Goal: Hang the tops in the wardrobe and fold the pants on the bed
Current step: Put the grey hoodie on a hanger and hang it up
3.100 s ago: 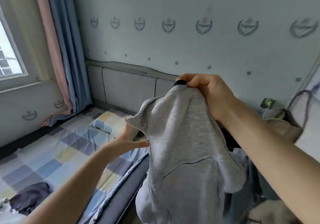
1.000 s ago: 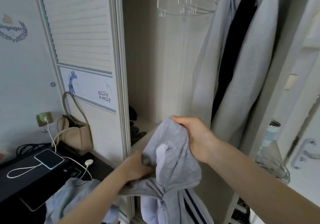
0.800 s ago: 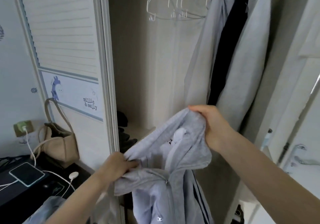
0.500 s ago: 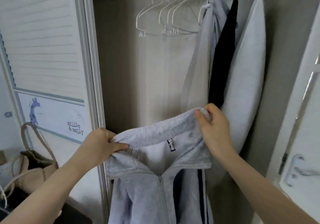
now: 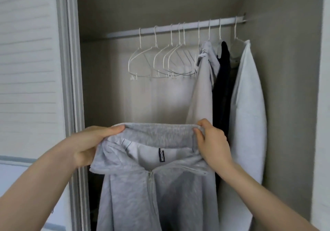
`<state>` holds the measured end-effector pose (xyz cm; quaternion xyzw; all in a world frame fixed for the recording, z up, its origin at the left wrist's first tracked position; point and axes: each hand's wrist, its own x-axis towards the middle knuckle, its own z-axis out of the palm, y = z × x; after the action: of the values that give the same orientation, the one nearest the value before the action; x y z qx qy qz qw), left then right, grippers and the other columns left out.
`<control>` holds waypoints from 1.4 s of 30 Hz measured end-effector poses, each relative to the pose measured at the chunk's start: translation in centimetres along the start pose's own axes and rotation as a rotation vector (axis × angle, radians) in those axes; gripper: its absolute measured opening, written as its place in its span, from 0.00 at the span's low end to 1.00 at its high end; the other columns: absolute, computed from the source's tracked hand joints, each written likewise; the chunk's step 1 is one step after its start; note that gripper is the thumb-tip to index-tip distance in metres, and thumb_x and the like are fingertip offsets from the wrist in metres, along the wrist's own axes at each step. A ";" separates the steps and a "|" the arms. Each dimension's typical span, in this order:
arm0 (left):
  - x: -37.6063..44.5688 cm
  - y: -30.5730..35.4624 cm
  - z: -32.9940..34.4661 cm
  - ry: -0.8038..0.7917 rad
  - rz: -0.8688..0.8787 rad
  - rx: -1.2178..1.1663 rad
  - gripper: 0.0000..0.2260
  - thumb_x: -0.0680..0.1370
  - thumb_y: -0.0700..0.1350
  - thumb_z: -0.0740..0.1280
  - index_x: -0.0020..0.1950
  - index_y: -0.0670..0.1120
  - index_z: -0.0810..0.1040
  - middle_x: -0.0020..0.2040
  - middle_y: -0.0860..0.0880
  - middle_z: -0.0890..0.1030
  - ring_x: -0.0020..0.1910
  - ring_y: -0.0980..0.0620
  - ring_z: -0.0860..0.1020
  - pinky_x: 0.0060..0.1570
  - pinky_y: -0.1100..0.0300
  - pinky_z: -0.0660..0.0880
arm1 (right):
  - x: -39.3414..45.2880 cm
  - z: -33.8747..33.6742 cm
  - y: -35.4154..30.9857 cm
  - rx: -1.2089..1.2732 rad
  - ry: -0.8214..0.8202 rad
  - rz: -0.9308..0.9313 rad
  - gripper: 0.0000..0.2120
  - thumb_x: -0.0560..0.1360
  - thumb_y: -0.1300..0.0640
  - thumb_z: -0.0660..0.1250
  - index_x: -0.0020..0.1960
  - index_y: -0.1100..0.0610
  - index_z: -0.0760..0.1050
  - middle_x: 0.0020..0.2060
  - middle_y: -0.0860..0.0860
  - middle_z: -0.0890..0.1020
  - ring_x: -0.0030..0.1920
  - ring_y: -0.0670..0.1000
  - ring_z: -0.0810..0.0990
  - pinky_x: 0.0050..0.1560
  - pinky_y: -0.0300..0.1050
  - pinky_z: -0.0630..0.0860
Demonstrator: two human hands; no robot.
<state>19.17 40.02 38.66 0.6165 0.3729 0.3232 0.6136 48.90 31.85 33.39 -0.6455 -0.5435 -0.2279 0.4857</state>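
Observation:
A light grey zip-up top (image 5: pixel 157 191) hangs spread between both hands in front of the open wardrobe (image 5: pixel 110 91). My left hand (image 5: pixel 89 145) grips the left end of its collar. My right hand (image 5: pixel 210 145) grips the right end. The collar is stretched flat, with a small dark label showing inside and the zipper running down below it. Several empty white hangers (image 5: pixel 160 62) hang on the white rail (image 5: pixel 178 27) above the top.
Three garments hang at the rail's right end: a beige-grey one (image 5: pixel 201 94), a black one (image 5: pixel 221 91) and a white one (image 5: pixel 248 109). A slatted sliding door (image 5: pixel 28 69) and its grey frame stand at the left. A pale wall or door edge borders the right.
I have turned from the bed to the wardrobe. The bunched top has been opened out by its collar and raised, and my view has lifted to the rail and hangers.

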 end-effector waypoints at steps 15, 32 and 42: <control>8.5 3.9 0.6 0.198 0.366 0.049 0.10 0.76 0.45 0.71 0.46 0.37 0.83 0.41 0.38 0.85 0.37 0.43 0.84 0.39 0.54 0.80 | 18.4 -2.5 -9.0 -0.180 0.297 -0.143 0.12 0.77 0.58 0.56 0.47 0.60 0.77 0.39 0.58 0.80 0.46 0.60 0.78 0.37 0.45 0.68; 15.2 4.8 -4.0 0.302 0.503 0.627 0.21 0.80 0.51 0.65 0.37 0.35 0.76 0.30 0.39 0.74 0.29 0.47 0.72 0.35 0.56 0.68 | 31.9 0.7 -2.2 -0.284 0.045 0.310 0.07 0.75 0.68 0.59 0.48 0.69 0.75 0.52 0.64 0.79 0.55 0.62 0.78 0.43 0.45 0.69; 14.9 3.8 -2.1 0.304 0.122 0.712 0.24 0.81 0.60 0.59 0.39 0.42 0.80 0.31 0.46 0.84 0.34 0.50 0.83 0.41 0.58 0.77 | 27.4 -1.4 -5.6 0.592 0.150 0.196 0.12 0.78 0.65 0.50 0.60 0.65 0.63 0.44 0.60 0.79 0.35 0.53 0.78 0.30 0.33 0.74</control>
<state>25.29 53.98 41.64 0.7569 0.5110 0.2973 0.2787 52.46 43.41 58.67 -0.5068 -0.4843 -0.0590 0.7107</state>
